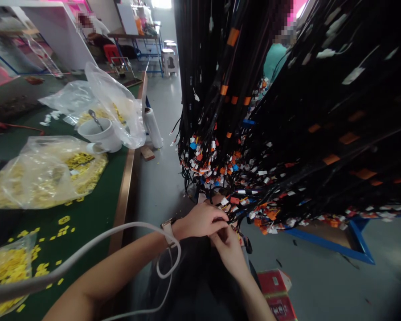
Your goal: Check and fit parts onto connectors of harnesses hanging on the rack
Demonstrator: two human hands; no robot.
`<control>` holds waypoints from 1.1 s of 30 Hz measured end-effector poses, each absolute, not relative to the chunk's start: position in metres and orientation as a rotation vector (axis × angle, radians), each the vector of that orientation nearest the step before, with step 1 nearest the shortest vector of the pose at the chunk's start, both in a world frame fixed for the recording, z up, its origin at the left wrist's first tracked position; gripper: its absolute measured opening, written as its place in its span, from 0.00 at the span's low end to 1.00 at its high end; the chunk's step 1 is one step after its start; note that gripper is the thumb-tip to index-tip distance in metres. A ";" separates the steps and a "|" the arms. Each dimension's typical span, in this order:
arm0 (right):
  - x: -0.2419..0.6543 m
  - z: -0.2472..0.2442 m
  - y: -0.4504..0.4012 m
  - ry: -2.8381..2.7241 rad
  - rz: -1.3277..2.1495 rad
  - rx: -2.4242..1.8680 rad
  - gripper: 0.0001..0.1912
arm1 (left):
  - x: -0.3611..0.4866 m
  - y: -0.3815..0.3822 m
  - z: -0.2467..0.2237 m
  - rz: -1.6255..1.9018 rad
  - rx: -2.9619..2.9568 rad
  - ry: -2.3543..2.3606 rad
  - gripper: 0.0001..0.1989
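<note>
At far left we see a green worktable [96, 209] strewn with small yellow tags [64, 220] and clear plastic bags [36, 174] of the same tags. A white mug [102, 133] with a spoon in it stands on the table farther back. A white cable [120, 232] loops across the lower foreground. Moving right, our left hand [200, 220] (a watch on its wrist) is closed, fingers pinched together on a wire end of the hanging harness. Touching it from just below, our right hand [229, 247] also has its fingers closed on the same wire ends. Above and to the right hangs the harness bundle [254, 133], a dense mass of black wires tipped with white, orange and blue connectors. A red box [276, 290] lies on the floor at lower right.
</note>
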State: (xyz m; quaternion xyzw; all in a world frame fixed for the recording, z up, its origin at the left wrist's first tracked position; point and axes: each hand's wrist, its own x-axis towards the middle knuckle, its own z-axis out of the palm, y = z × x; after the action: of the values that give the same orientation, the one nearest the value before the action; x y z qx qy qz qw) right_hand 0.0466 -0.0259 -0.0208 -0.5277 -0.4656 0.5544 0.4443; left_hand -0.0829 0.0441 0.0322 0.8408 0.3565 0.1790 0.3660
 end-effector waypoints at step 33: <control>0.068 0.000 0.045 -0.372 1.353 -1.149 0.19 | -0.093 0.062 0.025 0.676 1.733 1.203 0.17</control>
State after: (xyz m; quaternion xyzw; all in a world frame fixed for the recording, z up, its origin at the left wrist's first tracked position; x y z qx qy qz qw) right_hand 0.0682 0.0453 0.0000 -0.4989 -0.1615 0.5874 0.6164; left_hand -0.0929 0.0617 0.0247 0.6999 0.4860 0.2731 0.4466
